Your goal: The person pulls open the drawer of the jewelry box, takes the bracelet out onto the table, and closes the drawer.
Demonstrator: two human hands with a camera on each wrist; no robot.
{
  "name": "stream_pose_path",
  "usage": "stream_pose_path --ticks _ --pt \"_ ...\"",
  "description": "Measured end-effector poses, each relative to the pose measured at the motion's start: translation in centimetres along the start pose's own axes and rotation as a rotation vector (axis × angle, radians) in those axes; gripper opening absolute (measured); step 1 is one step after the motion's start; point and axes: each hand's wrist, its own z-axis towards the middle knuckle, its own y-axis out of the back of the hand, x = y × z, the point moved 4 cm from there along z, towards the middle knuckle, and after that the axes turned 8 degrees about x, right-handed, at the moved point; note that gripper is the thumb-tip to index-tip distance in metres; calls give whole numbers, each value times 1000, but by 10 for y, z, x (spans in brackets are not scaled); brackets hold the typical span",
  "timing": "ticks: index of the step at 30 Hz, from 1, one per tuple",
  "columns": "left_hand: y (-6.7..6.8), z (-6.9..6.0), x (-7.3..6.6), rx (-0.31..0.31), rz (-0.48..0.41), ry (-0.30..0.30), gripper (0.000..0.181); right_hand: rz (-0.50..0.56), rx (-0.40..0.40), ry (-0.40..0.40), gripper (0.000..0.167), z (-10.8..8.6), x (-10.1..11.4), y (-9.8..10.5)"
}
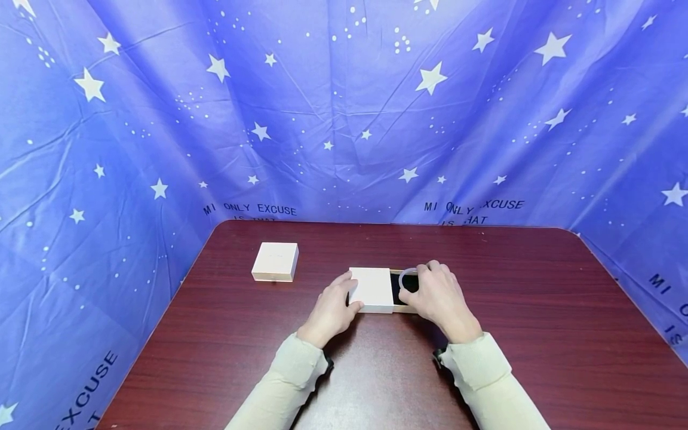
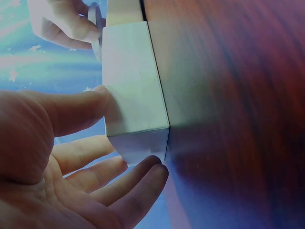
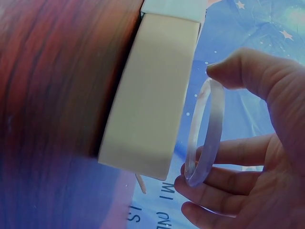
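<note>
A small white box (image 1: 372, 290) lies on the table with its cream drawer (image 3: 150, 95) slid out to the right. Black lining (image 1: 396, 289) shows inside the drawer. My left hand (image 1: 332, 306) holds the box's white sleeve at its left end, thumb on the near side and fingers about the end. Just above the drawer, my right hand (image 1: 442, 295) pinches a pale translucent bangle (image 3: 206, 133) between thumb and fingers. In the right wrist view the bangle is tilted on edge, apart from the drawer wall. The left wrist view shows only part of the bangle (image 2: 96, 33).
A second white box (image 1: 275, 261), closed, stands to the left and farther back on the dark red wooden table (image 1: 537, 310). A blue curtain (image 1: 333, 107) with white stars hangs behind the table and along both sides.
</note>
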Motion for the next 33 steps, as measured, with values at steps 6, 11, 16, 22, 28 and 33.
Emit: stream_pose_path --ticks 6,11,16,22,28,33 --pt "0 -1 0 1 2 3 43 -1 -3 4 46 0 0 1" --pt "0 0 0 -1 6 -4 44 5 -15 9 47 1 0 2" --pt "0 0 0 -3 -1 -2 44 7 -1 9 47 1 0 1" --pt "0 0 2 0 -4 8 45 6 -3 3 45 -1 -2 1" --pt "-1 0 2 2 -6 7 45 10 -15 7 44 -4 -6 1" --pt "-1 0 2 6 -7 6 45 3 -28 7 46 -6 -10 2"
